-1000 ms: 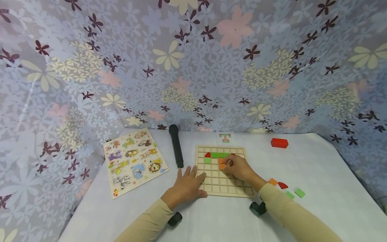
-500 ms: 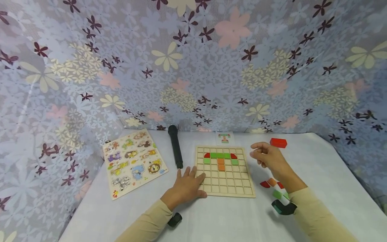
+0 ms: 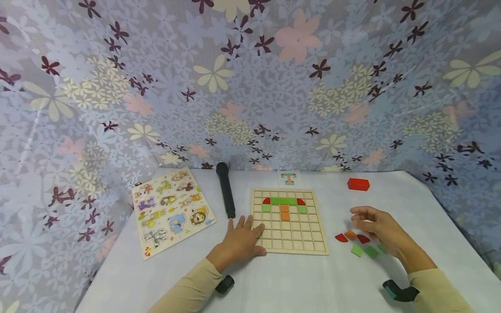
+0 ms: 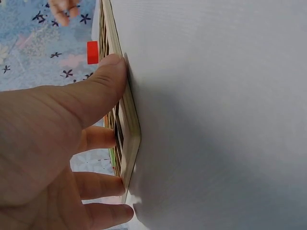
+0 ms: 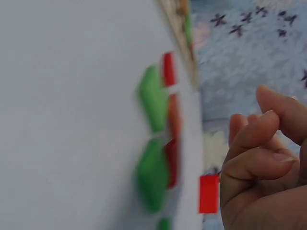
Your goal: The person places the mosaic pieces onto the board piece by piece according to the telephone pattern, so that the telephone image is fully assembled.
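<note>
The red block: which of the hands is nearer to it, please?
The right. The right hand is in front of the red block, not touching it; the left hand is farther away, to its left, touching the grid board.

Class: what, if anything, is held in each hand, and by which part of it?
Nothing is gripped: the left hand only rests against the grid board around its near left corner; the right hand looks empty.

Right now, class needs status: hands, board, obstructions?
Left hand touching grid board. Right hand empty, near loose tiles. Board partly filled. Nothing seen blocking right hand.
</note>
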`<state>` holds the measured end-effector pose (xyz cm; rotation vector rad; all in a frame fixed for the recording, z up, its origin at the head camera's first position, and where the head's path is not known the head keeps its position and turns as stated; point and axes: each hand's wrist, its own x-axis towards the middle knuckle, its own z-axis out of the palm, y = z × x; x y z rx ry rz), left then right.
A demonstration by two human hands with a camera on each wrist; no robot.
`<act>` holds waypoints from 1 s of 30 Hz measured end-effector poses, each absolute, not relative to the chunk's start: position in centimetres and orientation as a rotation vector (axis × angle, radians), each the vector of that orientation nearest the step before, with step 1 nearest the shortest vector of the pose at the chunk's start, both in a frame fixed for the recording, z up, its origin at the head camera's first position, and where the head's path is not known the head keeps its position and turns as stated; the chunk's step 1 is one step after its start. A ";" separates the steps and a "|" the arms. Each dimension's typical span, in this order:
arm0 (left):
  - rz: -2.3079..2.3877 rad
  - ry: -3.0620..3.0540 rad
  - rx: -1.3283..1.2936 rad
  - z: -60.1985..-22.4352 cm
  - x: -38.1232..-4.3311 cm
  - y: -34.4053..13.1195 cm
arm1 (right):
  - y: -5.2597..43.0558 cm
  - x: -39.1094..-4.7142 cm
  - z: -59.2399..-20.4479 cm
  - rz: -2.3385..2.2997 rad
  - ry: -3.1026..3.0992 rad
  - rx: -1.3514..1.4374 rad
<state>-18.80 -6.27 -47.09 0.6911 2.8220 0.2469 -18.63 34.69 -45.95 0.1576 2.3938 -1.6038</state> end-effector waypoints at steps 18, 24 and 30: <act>0.248 2.828 0.717 -47.2 -18.7 -6.4 | 34.8 -18.9 -48.4 -1.190 2.552 0.259; 0.237 2.831 0.711 -47.2 -18.7 -6.4 | 34.4 -18.8 -48.4 -1.124 2.609 0.229; 0.236 2.832 0.705 -47.4 -18.8 -6.4 | 33.8 -18.7 -48.2 -1.080 2.641 0.168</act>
